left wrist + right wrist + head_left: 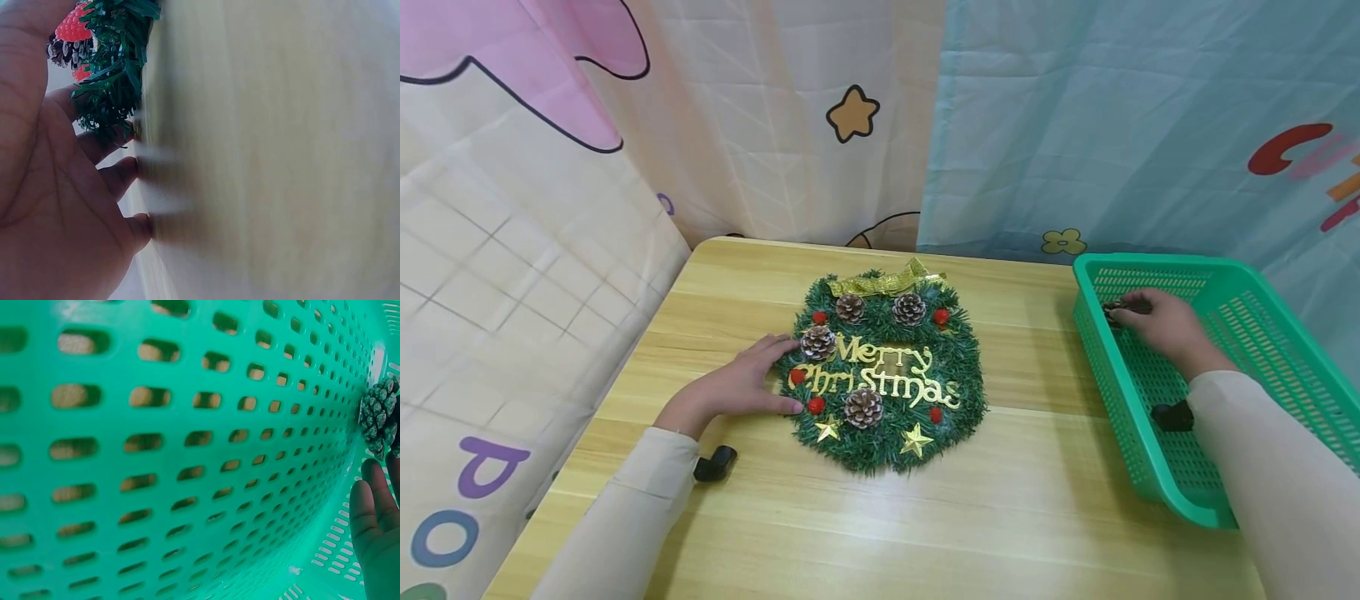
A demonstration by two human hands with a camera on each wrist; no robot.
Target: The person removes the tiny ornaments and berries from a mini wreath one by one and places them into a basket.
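Note:
A round green wreath (pixel 966 375) with gold "Merry Christmas" lettering (pixel 898 385), pine cones (pixel 863 408), red berries (pixel 816 406) and gold stars (pixel 916 440) lies on the wooden table. My left hand (pixel 737 387) touches its left edge, thumb and fingers spread; the left wrist view shows the fingertips (pixel 140 228) down on the tabletop beside the green tinsel (pixel 115 69). Inside the green basket (pixel 1112 375), my right hand (pixel 1168 329) pinches a brown pine cone (pixel 377 417) near the far left corner. The right wrist view cuts off part of that hand.
The slotted basket stands at the table's right side, its wall (pixel 206 437) close beside the right hand. A gold ribbon bow (pixel 887 283) tops the wreath. Printed curtains (pixel 760 125) hang behind and to the left of the table (pixel 880 533).

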